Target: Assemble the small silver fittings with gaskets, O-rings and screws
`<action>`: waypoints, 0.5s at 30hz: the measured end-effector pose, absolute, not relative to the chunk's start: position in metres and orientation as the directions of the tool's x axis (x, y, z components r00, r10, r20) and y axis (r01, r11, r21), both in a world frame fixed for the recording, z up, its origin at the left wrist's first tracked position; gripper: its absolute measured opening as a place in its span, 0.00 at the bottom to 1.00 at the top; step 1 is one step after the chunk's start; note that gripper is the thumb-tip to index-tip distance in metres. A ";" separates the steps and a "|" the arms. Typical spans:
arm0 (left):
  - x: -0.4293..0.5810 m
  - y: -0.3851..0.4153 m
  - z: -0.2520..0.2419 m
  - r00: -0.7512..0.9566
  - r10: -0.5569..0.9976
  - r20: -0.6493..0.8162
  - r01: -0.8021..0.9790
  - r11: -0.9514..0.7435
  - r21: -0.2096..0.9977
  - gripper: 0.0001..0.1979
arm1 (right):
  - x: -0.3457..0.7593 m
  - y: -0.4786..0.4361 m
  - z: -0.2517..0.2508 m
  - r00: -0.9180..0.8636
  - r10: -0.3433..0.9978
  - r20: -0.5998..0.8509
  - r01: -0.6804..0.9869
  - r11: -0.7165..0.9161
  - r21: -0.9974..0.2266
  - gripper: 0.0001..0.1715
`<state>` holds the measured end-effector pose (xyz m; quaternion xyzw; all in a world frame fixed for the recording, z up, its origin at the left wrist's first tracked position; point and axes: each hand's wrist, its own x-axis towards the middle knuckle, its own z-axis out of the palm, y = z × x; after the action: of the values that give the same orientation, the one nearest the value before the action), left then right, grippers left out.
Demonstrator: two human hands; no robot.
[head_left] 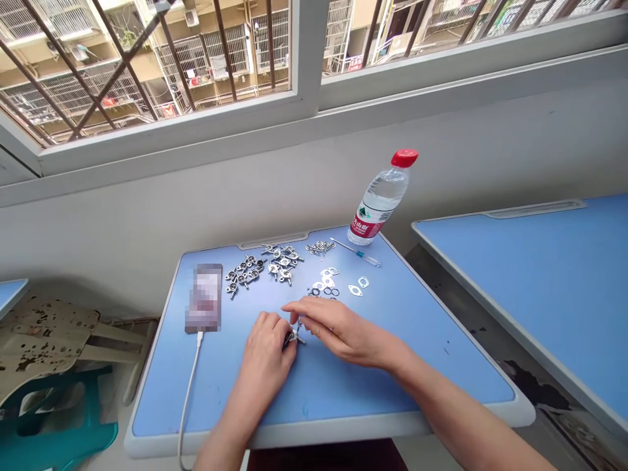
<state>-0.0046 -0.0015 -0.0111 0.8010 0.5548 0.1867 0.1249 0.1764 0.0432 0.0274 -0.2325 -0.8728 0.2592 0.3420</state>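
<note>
A small silvery metal fitting is held low against the blue, pale-edged table, near its front edge, between the two hands. By the left hand it is gripped, the fingers curled and the thumb closed in against it. The right hand is arched over it with fingers extended and close together; whether anything is pinched there cannot be told, as the fingertips are partly hidden.

Beyond the hands, dark-centred metal fittings are grouped beside lighter-faced metal fittings, with a heap of small silvery pieces to their right. White flat gaskets and thin black rings are scattered nearer the right hand. A slim, clear-and-blue tool is laid near a red-capped clear plastic bottle. At the left, a blurred dark phone is connected to a white cable.
</note>
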 end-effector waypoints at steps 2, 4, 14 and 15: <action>-0.005 -0.001 -0.011 0.316 0.933 0.174 0.838 -0.361 0.410 0.07 | 0.176 0.044 0.024 -0.620 0.570 0.540 0.199 0.779 -0.595 0.15; -0.005 0.000 -0.011 0.320 0.931 0.176 0.831 -0.365 0.420 0.07 | 0.174 0.048 0.016 -0.546 0.557 0.625 0.217 0.815 -0.537 0.11; -0.006 0.005 -0.008 0.322 0.924 0.204 0.799 -0.381 0.466 0.06 | 0.172 0.050 0.012 -0.518 0.615 0.594 0.209 0.765 -0.609 0.15; -0.006 0.006 -0.008 0.325 0.924 0.204 0.799 -0.383 0.464 0.05 | 0.171 0.051 0.011 -0.492 0.623 0.608 0.216 0.764 -0.608 0.13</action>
<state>-0.0062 0.0058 -0.0081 0.8016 0.5371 0.2215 0.1410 0.1710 0.0506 0.0113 -0.2522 -0.8315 0.2333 0.4366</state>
